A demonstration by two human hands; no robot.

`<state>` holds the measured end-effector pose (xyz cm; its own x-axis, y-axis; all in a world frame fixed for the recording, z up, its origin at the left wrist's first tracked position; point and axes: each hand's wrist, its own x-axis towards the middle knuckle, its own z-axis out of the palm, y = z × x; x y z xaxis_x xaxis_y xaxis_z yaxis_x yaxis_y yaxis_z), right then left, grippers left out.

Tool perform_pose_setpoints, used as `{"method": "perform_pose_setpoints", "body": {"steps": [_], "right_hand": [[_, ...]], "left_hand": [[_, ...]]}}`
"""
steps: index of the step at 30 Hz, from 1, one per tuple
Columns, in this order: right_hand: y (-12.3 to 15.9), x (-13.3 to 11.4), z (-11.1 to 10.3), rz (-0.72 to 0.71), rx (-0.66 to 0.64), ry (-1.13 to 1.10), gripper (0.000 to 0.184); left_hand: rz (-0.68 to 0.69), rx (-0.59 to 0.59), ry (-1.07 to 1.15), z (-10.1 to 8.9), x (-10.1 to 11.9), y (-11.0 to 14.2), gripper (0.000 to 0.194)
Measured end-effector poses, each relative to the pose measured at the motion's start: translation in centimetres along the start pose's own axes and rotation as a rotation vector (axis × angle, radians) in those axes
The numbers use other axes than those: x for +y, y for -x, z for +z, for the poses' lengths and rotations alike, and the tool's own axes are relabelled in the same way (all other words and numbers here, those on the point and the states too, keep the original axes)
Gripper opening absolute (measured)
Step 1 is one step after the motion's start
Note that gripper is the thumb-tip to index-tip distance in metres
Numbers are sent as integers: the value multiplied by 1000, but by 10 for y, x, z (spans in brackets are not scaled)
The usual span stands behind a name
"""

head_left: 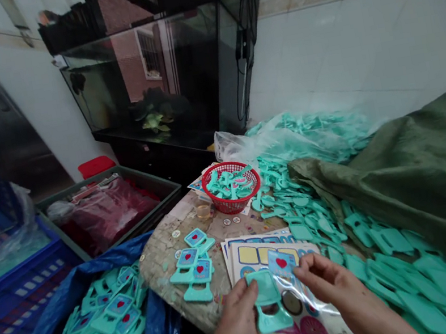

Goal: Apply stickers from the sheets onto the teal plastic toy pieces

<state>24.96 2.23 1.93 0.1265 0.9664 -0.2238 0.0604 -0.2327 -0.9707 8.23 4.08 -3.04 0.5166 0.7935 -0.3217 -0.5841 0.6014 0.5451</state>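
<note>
My left hand (237,317) pinches a teal plastic piece (268,303) low in the middle of the view. My right hand (328,282) pinches a blue sticker with a red heart (282,263) just above that piece. Both are over a sticker sheet (259,254) lying on a worn table (163,246). A few finished teal pieces with heart stickers (193,270) lie to the left of my hands. A large heap of bare teal pieces (376,255) spreads to the right.
A red basket (232,187) of teal pieces and a small cup (203,209) stand at the table's far side. A blue bag with stickered pieces (101,332) sits lower left. A dark green cloth (423,177) covers the right. A grey crate (113,206) and an aquarium (155,75) stand behind.
</note>
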Motion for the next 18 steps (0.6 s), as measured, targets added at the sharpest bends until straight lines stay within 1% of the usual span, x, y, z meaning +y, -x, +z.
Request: {"method": "perform_pose_setpoints", "body": {"steps": [3, 5, 8, 11, 15, 18], "right_hand": [[5, 12, 10, 12, -112, -12, 38], [7, 21, 13, -3, -149, 17, 36], [7, 27, 17, -22, -183, 83, 32], [11, 21, 23, -12, -209, 82, 31], [16, 8, 30, 34, -190, 33, 33], [17, 6, 32, 4, -196, 74, 31]], "left_hand": [[24, -90, 83, 7, 14, 11, 40], [18, -146, 95, 8, 21, 16, 43], [31, -178, 74, 5, 26, 21, 47], [29, -182, 43, 2, 29, 23, 49], [26, -204, 19, 3, 32, 27, 48], [19, -208, 11, 4, 33, 31, 47]]}}
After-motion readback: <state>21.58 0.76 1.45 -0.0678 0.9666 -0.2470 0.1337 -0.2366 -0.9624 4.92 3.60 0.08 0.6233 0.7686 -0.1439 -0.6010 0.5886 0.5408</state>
